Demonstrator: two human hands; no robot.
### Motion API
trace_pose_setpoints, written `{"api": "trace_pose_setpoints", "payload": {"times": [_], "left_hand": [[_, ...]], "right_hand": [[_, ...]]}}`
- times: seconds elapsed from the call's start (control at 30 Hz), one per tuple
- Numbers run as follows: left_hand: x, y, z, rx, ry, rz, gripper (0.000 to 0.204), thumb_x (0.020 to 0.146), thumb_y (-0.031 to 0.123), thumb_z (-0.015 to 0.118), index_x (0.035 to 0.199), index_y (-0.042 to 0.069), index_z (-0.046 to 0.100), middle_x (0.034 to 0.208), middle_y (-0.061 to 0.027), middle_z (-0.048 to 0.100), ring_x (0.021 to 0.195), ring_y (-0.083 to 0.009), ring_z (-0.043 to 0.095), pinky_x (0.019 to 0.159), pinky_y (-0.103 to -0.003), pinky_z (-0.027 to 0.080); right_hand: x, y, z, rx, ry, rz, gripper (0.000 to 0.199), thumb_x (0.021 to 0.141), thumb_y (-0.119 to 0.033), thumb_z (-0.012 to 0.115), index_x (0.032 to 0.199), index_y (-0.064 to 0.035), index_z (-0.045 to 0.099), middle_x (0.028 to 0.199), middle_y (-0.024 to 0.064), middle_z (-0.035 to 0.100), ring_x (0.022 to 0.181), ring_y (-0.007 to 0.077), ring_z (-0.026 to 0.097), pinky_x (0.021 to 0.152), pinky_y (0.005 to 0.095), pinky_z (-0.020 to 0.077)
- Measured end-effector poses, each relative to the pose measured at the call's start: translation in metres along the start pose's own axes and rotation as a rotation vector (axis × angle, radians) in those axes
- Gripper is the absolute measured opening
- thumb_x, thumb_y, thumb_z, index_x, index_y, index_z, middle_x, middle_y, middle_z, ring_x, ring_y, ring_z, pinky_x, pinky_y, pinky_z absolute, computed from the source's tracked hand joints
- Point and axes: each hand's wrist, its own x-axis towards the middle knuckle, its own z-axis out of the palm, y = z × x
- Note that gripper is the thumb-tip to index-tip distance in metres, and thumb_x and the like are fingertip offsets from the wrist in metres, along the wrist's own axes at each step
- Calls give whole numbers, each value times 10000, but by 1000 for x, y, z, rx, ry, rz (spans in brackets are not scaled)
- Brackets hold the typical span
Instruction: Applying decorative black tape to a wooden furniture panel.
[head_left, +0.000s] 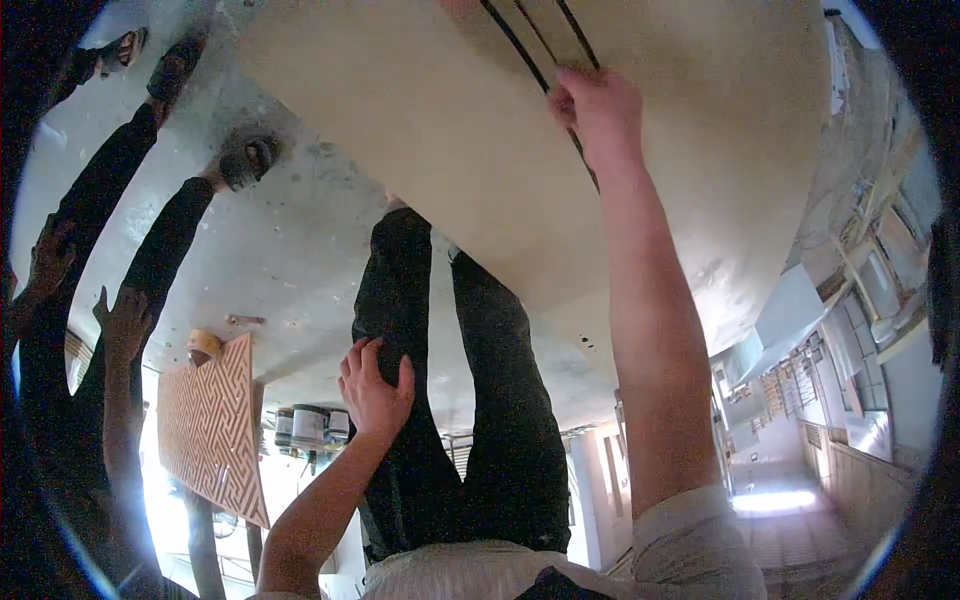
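Note:
A large beige sheet or board (720, 150) spreads across the top of the view. Thin dark strips or lines (512, 40) run slantwise over it. My right hand (597, 112) is closed over these lines, knuckles up, and one line comes out again below my wrist. Whether the fingers grip a strip or some small thing is hidden. My left hand (376, 388) rests on the thigh of my dark trousers (395, 290), fingers apart and holding nothing.
At left stands another person in dark trousers (150, 245) and sandals (250, 160), hands near the thighs. A maze-patterned panel (215, 425), a roll of tape (203, 346) and several cans (310, 425) are lower left. The floor (300, 260) is grey and speckled.

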Motion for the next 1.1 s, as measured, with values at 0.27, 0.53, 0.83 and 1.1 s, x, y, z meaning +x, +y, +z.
{"api": "trace_pose_setpoints", "payload": {"times": [0.27,0.53,0.83,1.1], "left_hand": [[0,5,4,-26,5,2,489,848,300,685,1243,49,545,1257,-174,552,1172,-388,510,982,-506,413],[0,7,2,-6,6,-24,483,838,294,688,1228,48,546,1249,-176,551,1166,-392,510,985,-504,414],[-1,8,1,-1,-8,-40,497,843,311,687,1239,44,548,1273,-174,548,1184,-392,501,990,-507,410],[0,11,1,-6,-4,-22,496,858,314,674,1245,33,544,1283,-177,544,1192,-395,497,997,-508,410]], "right_hand": [[2,41,-12,13,0,-216,198,881,-177,690,836,13,657,698,83,665,583,142,622,538,277,482],[-21,5,-9,283,51,306,184,868,-149,688,875,32,651,722,96,664,605,169,644,543,285,513],[-12,17,-7,348,26,288,149,859,-121,697,868,24,663,735,103,669,624,171,652,540,285,516],[10,2,0,143,-32,152,176,857,-127,727,852,21,630,739,107,675,599,171,641,534,313,504]]}}
